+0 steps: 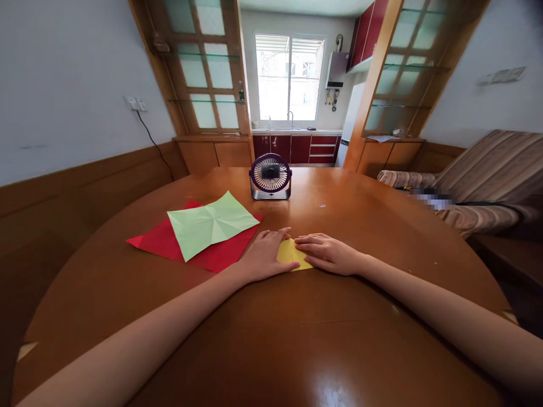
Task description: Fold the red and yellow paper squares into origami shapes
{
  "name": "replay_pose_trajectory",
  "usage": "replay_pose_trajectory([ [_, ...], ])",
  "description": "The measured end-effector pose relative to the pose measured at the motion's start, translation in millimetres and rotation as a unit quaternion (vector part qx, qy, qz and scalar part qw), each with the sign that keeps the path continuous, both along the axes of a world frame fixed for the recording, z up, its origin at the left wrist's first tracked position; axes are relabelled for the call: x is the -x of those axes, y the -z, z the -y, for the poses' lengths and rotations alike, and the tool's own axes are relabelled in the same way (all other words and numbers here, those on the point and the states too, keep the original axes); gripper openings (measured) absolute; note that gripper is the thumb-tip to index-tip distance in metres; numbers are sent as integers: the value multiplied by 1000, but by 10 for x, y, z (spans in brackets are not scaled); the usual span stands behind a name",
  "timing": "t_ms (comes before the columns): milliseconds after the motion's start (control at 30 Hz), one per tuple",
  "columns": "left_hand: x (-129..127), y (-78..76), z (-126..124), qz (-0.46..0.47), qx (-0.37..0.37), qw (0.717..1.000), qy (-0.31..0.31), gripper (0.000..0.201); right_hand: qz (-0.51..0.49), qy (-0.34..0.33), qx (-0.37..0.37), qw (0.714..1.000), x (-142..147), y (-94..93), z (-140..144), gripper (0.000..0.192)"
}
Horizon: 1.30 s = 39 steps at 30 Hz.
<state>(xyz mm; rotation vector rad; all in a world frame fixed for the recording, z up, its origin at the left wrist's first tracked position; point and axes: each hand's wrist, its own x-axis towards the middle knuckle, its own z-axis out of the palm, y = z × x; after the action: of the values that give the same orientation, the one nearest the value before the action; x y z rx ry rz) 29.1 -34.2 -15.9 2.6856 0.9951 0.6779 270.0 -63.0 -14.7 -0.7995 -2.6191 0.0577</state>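
A folded piece of yellow paper [292, 252] lies flat on the brown wooden table, with crease lines across it. My left hand [268, 254] rests over its left side, thumb and fingers stretched apart on the sheet. From the other side my right hand [333, 254] lies on the paper's right part, fingers extended and the thumb a little apart from them. Parts of the yellow paper are hidden under both hands. Left of my left hand, a creased light green sheet [212, 220] lies on top of a red sheet [224, 257].
A small purple desk fan [270, 174] stands upright beyond my hands on the table [271, 339]. A striped armchair [479, 175] is at the right. Glass-shelved cabinets [212, 121] flank the opening to a kitchen with a window [289, 79].
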Motion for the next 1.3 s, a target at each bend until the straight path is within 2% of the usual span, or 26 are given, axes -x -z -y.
replay_pose_trajectory([
  [267,-10,14,4,-33,-29,999,-6,78,-1,-7,2,1000,-1,-11,-13,39],
  [533,3,25,-15,-40,-35,999,1,81,64,-5,-18,998,17,-86,-28,39],
  [767,15,-38,10,-53,-27,998,12,62,71,-3,-37,997,7,-80,-29,35],
  [1067,2,-22,27,-71,-45,996,11,55,56,6,-72,996,-47,-68,44,28],
  [1300,-7,-14,34,-82,-65,995,8,55,74,-7,-93,993,-222,-90,137,30],
])
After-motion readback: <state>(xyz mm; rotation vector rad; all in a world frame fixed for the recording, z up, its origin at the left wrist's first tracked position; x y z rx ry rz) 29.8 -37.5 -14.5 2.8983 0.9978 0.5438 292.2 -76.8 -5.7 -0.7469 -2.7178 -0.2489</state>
